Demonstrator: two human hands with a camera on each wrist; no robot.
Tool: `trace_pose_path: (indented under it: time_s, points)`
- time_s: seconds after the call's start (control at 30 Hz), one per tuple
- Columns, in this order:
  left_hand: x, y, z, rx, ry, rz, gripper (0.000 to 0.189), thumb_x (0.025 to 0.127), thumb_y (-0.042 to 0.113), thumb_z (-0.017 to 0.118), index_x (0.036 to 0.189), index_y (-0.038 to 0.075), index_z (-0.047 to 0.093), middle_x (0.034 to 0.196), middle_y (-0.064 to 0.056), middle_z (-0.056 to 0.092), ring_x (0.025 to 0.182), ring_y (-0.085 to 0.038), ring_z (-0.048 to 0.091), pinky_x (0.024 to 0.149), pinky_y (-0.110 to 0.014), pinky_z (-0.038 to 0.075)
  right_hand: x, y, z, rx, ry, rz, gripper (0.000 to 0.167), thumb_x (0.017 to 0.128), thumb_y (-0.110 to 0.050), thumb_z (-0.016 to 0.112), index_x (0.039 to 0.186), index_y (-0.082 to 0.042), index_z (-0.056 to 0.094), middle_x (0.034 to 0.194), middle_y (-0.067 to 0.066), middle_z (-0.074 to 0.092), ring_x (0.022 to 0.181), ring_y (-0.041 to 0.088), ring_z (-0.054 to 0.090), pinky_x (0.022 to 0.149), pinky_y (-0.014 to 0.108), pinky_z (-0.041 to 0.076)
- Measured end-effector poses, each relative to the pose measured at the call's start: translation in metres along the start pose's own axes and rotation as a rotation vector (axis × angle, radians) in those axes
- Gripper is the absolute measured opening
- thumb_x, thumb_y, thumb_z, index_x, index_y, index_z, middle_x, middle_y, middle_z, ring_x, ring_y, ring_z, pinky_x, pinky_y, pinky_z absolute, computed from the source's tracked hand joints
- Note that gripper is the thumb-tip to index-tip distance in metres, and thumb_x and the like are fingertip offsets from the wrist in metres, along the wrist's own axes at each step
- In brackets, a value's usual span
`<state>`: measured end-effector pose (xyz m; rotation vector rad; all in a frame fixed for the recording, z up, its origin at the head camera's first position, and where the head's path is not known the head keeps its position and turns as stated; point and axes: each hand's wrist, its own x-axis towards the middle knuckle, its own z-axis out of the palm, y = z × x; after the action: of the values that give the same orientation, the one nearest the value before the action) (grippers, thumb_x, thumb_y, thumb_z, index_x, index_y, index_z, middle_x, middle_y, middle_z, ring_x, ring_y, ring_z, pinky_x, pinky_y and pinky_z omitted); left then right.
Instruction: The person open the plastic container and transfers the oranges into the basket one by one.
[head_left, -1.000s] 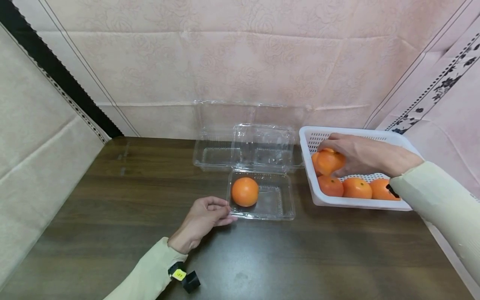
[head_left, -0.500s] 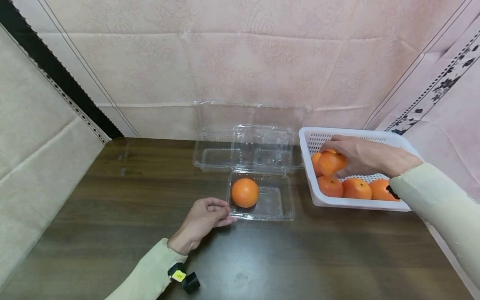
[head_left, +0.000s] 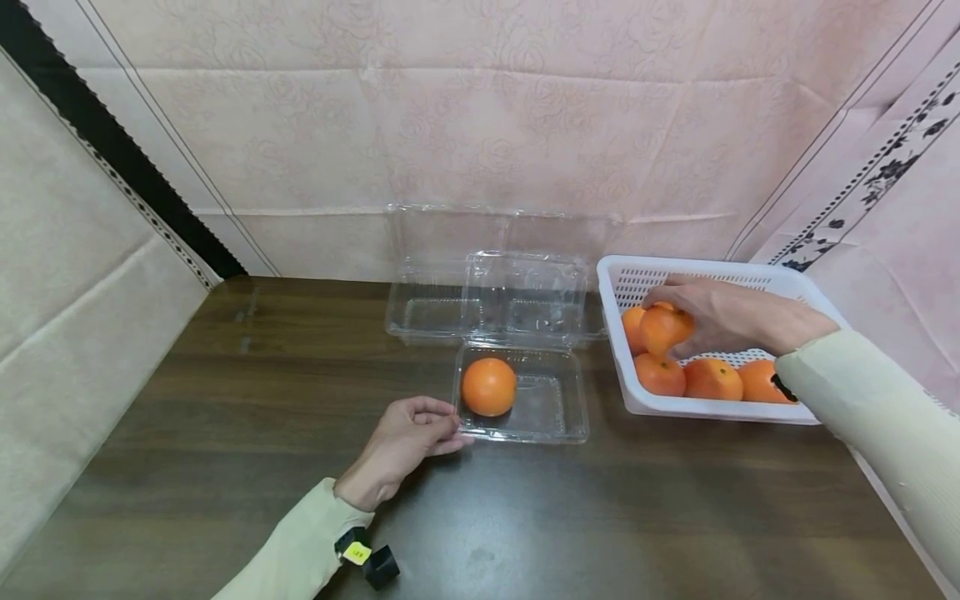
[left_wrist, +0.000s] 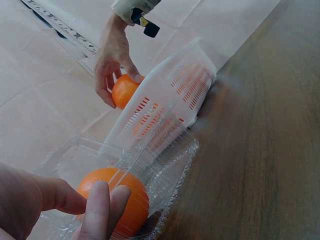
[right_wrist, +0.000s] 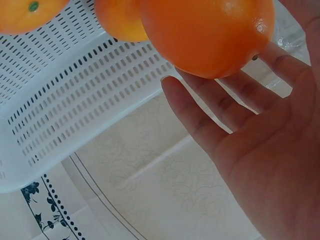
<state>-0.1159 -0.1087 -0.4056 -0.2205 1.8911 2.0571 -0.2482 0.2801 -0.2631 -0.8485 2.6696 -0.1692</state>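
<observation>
In the head view my left hand (head_left: 401, 446) pinches the near left corner of a clear plastic clamshell container (head_left: 551, 396). One orange (head_left: 489, 387) sits in its left half, and its lid (head_left: 525, 287) stands raised behind. To the right, my right hand (head_left: 723, 312) holds another orange (head_left: 667, 329) at the left end of a white perforated basket (head_left: 720, 409). From the left wrist view, that held orange (left_wrist: 125, 91) shows above the basket's rim. Fingers and thumb curve round it in the right wrist view. Several more oranges (head_left: 712, 379) lie in the basket.
A second, larger clear container (head_left: 427, 312) stands open behind the first, near the table's back edge. Pale patterned cloth (head_left: 450, 142) hangs behind and at both sides. The brown wooden table (head_left: 247, 417) stretches left and in front.
My right hand, with the orange in it, has shifted very slightly right within the basket area. My left hand stays at the container's corner.
</observation>
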Motion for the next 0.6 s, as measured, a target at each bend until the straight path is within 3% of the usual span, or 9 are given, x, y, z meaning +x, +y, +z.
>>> trace_pose_path:
  time_s: [0.03,0.07,0.13,0.3,0.5,0.57,0.6]
  points:
    - [0.0,-0.0001,0.0001,-0.001,-0.001,0.0,0.031,0.097,-0.003,0.061,0.127,-0.01,0.055,0.109,-0.022,0.07,0.092,-0.021,0.077,0.087,-0.033,0.065,-0.0001,0.0001,-0.0001,0.003,-0.003,0.014,0.033,0.089,-0.027,0.078,0.116,-0.022,0.06,0.1,-0.008,0.058,0.094,0.012,0.055,0.084,0.029,0.05]
    - [-0.0001,-0.0001,0.0002,-0.001,-0.001,0.0,0.031,0.097,-0.003,0.061,0.127,-0.01,0.055,0.109,-0.022,0.07,0.092,-0.021,0.077,0.087,-0.032,0.065,0.0004,0.0003,0.0006,-0.136,0.057,-0.013,0.043,0.082,-0.026,0.086,0.118,-0.024,0.062,0.102,-0.009,0.061,0.093,0.01,0.057,0.083,0.03,0.053]
    - [-0.0001,-0.0001,0.0002,-0.004,-0.001,0.001,0.031,0.097,-0.004,0.061,0.127,-0.011,0.055,0.109,-0.022,0.07,0.091,-0.021,0.077,0.087,-0.032,0.065,0.0009,0.0007,0.0009,-0.132,0.059,-0.007,0.048,0.081,-0.029,0.086,0.123,-0.023,0.063,0.107,-0.007,0.063,0.097,0.012,0.057,0.086,0.033,0.054]
    - [-0.0009,0.0004,-0.0006,0.001,0.004,-0.003,0.031,0.097,-0.003,0.061,0.127,-0.01,0.056,0.109,-0.023,0.07,0.092,-0.021,0.077,0.088,-0.033,0.064,0.0003,0.0018,0.0008,-0.152,0.039,-0.002,0.032,0.089,-0.024,0.077,0.118,-0.03,0.063,0.103,-0.011,0.062,0.097,0.011,0.055,0.085,0.031,0.051]
    - [-0.0017,0.0009,-0.0001,0.008,0.007,-0.01,0.031,0.097,-0.002,0.061,0.127,-0.009,0.056,0.11,-0.023,0.07,0.093,-0.021,0.077,0.089,-0.035,0.064,0.0016,0.0048,0.0018,-0.161,0.039,0.015,0.038,0.084,-0.029,0.082,0.117,-0.028,0.064,0.102,-0.011,0.062,0.096,0.012,0.055,0.086,0.032,0.05]
    - [-0.0013,0.0006,0.0001,0.006,0.006,-0.006,0.031,0.097,-0.003,0.061,0.127,-0.009,0.056,0.11,-0.023,0.07,0.092,-0.021,0.077,0.089,-0.034,0.064,0.0007,0.0061,0.0027,-0.222,0.034,0.003,0.037,0.085,-0.031,0.082,0.116,-0.025,0.063,0.103,-0.01,0.061,0.098,0.012,0.055,0.087,0.031,0.049]
    - [-0.0012,0.0004,0.0003,0.004,0.006,-0.004,0.031,0.097,-0.003,0.061,0.127,-0.009,0.056,0.11,-0.023,0.07,0.092,-0.021,0.077,0.088,-0.033,0.064,-0.0008,0.0066,0.0024,-0.408,-0.017,-0.007,0.027,0.088,-0.034,0.076,0.109,-0.023,0.063,0.103,-0.007,0.062,0.098,0.013,0.055,0.088,0.031,0.048]
